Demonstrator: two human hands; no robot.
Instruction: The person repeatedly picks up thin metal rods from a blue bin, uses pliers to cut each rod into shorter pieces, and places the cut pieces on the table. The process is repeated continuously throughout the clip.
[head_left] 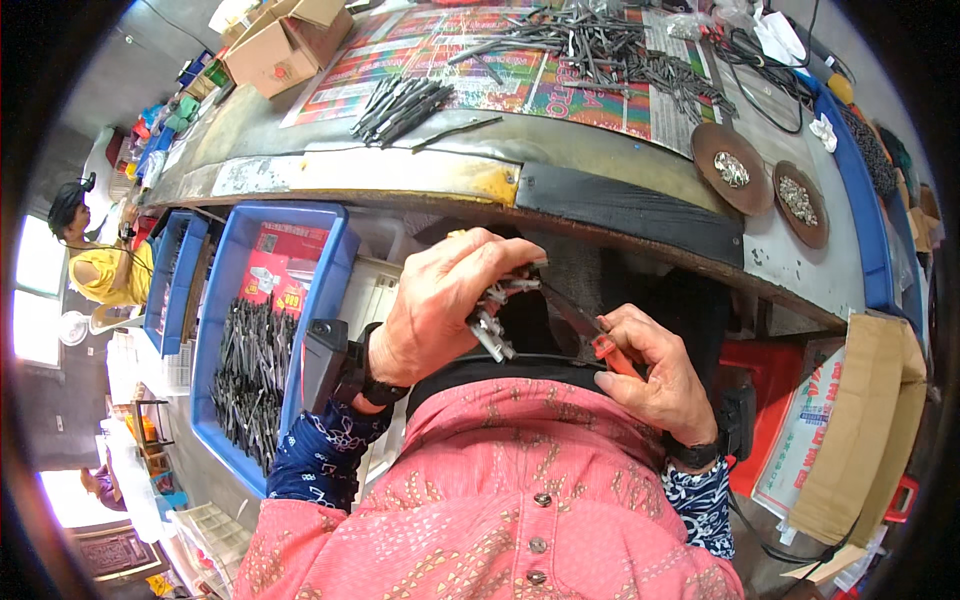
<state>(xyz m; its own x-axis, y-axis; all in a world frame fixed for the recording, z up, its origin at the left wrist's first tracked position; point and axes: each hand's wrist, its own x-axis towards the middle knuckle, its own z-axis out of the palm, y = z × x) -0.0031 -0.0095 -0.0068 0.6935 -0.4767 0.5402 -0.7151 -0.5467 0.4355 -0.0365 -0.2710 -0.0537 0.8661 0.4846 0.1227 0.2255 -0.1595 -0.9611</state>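
Note:
My left hand is closed round a small bunch of dark and silvery metal pieces, held over my lap. To the right of it, my right hand grips a tool with an orange-red handle, thumb and fingers pressed to its sides. A dark narrow strip runs between the two hands; whether it is the tool's blade or a separate piece I cannot tell. The fingers of my left hand hide part of the bunch.
The workbench edge crosses just beyond my hands. On the bench lie a bundle of black strips, a larger black pile and two brown dishes of small metal parts. A blue crate of black strips stands left; cardboard stands right.

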